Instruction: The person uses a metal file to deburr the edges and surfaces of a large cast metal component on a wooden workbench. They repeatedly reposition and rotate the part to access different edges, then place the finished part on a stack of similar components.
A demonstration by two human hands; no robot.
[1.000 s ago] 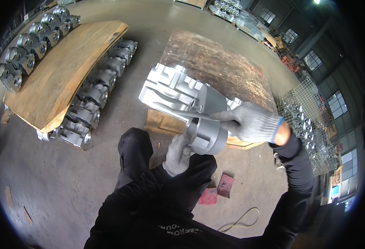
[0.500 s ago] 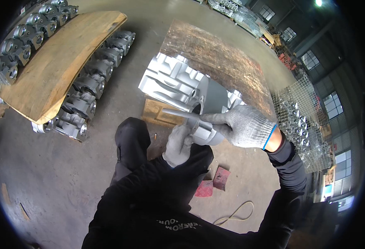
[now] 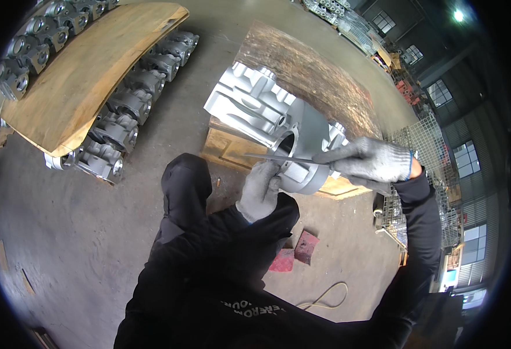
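Note:
A large silver metal casting (image 3: 310, 131) with a round bore lies on a wooden workbench (image 3: 302, 61) in front of me. My right hand (image 3: 377, 160), in a grey knit glove with a blue cuff edge, is closed around one end of a long flat file (image 3: 278, 157). The file reaches left across the casting's near end, just in front of the bore. My left hand (image 3: 259, 192), gloved too, is curled against the casting's near edge, below the file. Its fingertips are partly hidden there.
Several similar castings (image 3: 116, 131) stand in rows at the left, beside and under a wooden board (image 3: 92, 64). Wire-mesh cages (image 3: 421, 136) are at the right. Red pieces (image 3: 306, 247) and a looped cord (image 3: 331, 296) lie on the floor near my legs.
My right hand has shifted right and slightly up, drawing the file with it. The left hand stays at the casting's edge. The whole view has shifted a little.

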